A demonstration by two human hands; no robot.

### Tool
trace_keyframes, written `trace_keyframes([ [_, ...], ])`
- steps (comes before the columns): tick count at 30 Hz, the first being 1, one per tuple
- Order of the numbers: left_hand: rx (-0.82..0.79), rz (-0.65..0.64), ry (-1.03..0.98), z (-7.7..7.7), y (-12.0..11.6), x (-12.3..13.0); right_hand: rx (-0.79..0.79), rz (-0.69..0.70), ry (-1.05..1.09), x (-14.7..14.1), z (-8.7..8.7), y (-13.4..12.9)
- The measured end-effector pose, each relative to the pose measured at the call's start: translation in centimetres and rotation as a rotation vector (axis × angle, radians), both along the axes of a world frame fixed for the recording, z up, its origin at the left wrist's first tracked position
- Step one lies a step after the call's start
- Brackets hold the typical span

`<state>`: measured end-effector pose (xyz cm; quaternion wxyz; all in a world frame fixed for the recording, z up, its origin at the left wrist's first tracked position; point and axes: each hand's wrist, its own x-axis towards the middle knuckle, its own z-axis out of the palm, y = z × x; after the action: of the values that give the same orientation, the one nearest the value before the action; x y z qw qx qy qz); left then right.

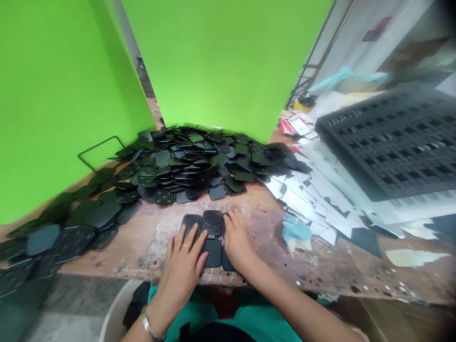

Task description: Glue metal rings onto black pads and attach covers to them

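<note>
I have the black rounded plates [212, 223] near the front edge of the workbench [265, 232]. My left hand [183, 256] spreads wide, touching the left ones; my right hand [238, 239] curls over the right ones, grip unclear. Open wood runs rightward to a blue rag [296, 230].

"What carried everything?"

"I noted a brown workbench [263, 242], its top scuffed and smeared, with dark and white spots along the near edge to my right."

"And directly on it?"

"Close before me lay a cluster of black pads [213, 224], set side by side. Beyond them spread a long heap of dark pieces [192, 166], overlapping, trailing off to my left."

"Right side?"

"Loose white cards [313, 199] overlapped untidily. A crumpled blue wad [296, 231] sat just beside them; farther right lay a cream scrap [409, 257]."
</note>
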<state>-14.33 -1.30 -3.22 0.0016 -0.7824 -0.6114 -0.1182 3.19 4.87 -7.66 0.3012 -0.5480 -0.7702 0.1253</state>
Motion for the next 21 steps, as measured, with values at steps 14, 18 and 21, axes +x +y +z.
trace_keyframes([
  [14,-0.136,-0.274,-0.107,2.7,1.2,4.4,0.15,-0.113,-0.449,8.5,7.6,15.1],
  [18,-0.248,-0.249,-0.281,2.9,1.4,4.6,0.186,-0.081,-0.464,9.3,8.4,13.7],
  [21,-0.324,-0.194,-0.599,3.7,1.8,5.3,0.288,-0.113,-0.326,8.6,9.3,9.2],
])
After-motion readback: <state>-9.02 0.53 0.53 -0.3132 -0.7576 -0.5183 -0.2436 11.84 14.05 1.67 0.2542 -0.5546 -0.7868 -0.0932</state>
